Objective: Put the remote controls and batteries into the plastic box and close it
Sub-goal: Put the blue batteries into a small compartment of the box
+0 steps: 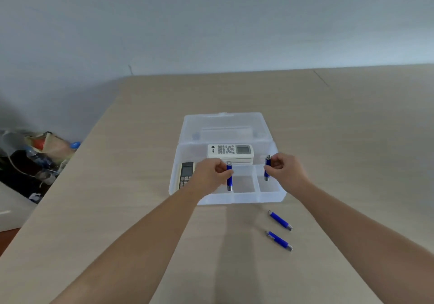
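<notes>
A clear plastic box (244, 199) stands open on the table, its lid (223, 125) tilted back. Inside lie a white remote (230, 151) at the back and a dark remote (186, 177) at the left, partly hidden by my left hand. My left hand (209, 174) holds a blue battery (229, 177) upright over the box's small front compartments. My right hand (285, 169) holds another blue battery (267, 168) upright over the right compartment. Two more blue batteries (280, 220) (279, 240) lie on the table in front of the box, to the right.
The beige table (141, 162) ends at the left edge, where a pile of bags and bottles (40, 155) sits on the floor below. A grey wall stands behind the table.
</notes>
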Demonstrator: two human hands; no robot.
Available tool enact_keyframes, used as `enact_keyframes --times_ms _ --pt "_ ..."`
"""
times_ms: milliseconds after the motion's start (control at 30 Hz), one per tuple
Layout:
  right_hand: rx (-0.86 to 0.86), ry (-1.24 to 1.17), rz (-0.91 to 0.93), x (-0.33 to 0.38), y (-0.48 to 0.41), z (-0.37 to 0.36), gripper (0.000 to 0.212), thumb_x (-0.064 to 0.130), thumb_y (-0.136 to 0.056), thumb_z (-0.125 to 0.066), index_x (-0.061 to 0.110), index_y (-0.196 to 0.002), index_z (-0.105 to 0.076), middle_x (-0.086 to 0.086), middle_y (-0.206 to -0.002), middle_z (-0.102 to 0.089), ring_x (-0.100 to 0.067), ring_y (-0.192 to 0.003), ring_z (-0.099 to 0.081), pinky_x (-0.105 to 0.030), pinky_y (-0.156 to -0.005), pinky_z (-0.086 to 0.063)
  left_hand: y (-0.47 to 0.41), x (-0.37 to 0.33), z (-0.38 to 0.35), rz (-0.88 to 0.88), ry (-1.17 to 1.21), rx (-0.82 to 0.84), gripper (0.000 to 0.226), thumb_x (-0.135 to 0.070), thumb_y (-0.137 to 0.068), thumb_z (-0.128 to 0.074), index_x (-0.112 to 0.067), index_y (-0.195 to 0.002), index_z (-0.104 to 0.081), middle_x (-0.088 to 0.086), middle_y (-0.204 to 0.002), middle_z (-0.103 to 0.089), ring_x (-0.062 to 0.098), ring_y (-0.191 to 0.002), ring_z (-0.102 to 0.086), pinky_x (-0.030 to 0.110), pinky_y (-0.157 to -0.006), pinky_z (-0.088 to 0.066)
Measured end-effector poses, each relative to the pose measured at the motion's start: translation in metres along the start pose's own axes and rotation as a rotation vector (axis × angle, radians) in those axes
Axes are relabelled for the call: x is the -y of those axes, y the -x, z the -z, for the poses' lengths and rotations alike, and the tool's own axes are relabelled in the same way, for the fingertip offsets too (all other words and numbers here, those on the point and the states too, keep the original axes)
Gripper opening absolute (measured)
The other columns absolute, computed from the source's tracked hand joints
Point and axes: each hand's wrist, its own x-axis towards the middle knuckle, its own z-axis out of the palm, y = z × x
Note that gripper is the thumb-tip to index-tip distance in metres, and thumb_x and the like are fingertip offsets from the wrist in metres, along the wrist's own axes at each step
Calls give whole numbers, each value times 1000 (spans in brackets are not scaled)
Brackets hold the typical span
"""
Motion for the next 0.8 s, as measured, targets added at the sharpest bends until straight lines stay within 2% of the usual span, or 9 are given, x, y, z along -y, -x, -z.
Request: enact_keyframes --times_ms 100,233,300,367,433,533,600,733,800 --pt "63 125 41 -6 -17 10 25 1 -82 -60 20 -97 -52 -7 -68 -59 -20 -58 -48 -25 -49 -39 -11 -6 -14 29 61 -3 18 -18 -85 -66 -21 -68 -59 2 -68 -69 18 -69 -67 34 -83 -54" --pt "181 499 100 -31 -43 9 24 6 -84 -56 17 -105 -54 -3 -63 -55 -19 -48 -48 -22 -45 -38 -30 -15 -33 34 25 49 14 -18 -86 -64 -18 -72 -60 -2 -63 -65 14 -67 -62 22 -69 -48" --pt "250 681 147 -36 -50 2 26 7 -86 -52 15 -110 -54 0 -66 -53 -17 -52 -49 -21 -46 -35 -38 -16 -37 24 16 57 18 -18 -86 -64 -20 -69 -59 -4 -61 -64 10 -62 -60 18 -67 -47" --pt "314 897 211 -40 -55 -3 29 8 -88 -48 15 -114 -54 -4 -79 -60 -22 -67 -55 -24 -57 -40 -46 -15 -40 26 -6 55 21 -18 -85 -65 -23 -66 -58 -6 -59 -64 6 -60 -59 13 -62 -44" --pt "347 1112 265 -44 -60 -9 28 8 -87 -47 17 -112 -57 -3 -86 -67 -23 -76 -60 -27 -72 -39 -56 -14 -42 34 14 57 21 -18 -85 -65 -23 -66 -58 -5 -62 -65 10 -63 -62 17 -65 -46" --pt "388 1364 320 -44 -64 -17 13 6 -85 -51 17 -89 -56 5 -61 -45 -18 -64 -48 -28 -80 -27 -65 -13 -44 34 49 75 18 -15 -86 -66 -21 -70 -60 -1 -67 -66 13 -64 -64 25 -72 -52" --pt "418 1454 329 -42 -65 -21 11 10 -84 -57 18 -81 -49 4 -58 -36 -19 -69 -45 -29 -88 -29 -68 -11 -46 31 74 86 12 -13 -86 -66 -18 -75 -63 -1 -68 -66 11 -61 -64 26 -75 -54" --pt "447 1524 300 -38 -63 -22 17 16 -84 -61 19 -81 -45 4 -60 -33 -20 -80 -41 -32 -100 -28 -69 -7 -50 16 47 102 8 -13 -85 -65 -16 -78 -64 -4 -66 -64 4 -58 -62 10 -60 -48" --pt "444 1526 293 -38 -62 -22 13 17 -85 -59 20 -83 -47 3 -61 -32 -20 -85 -42 -33 -102 -26 -70 -6 -52 14 27 102 14 -13 -84 -66 -20 -72 -62 -4 -65 -64 7 -60 -63 13 -64 -50"
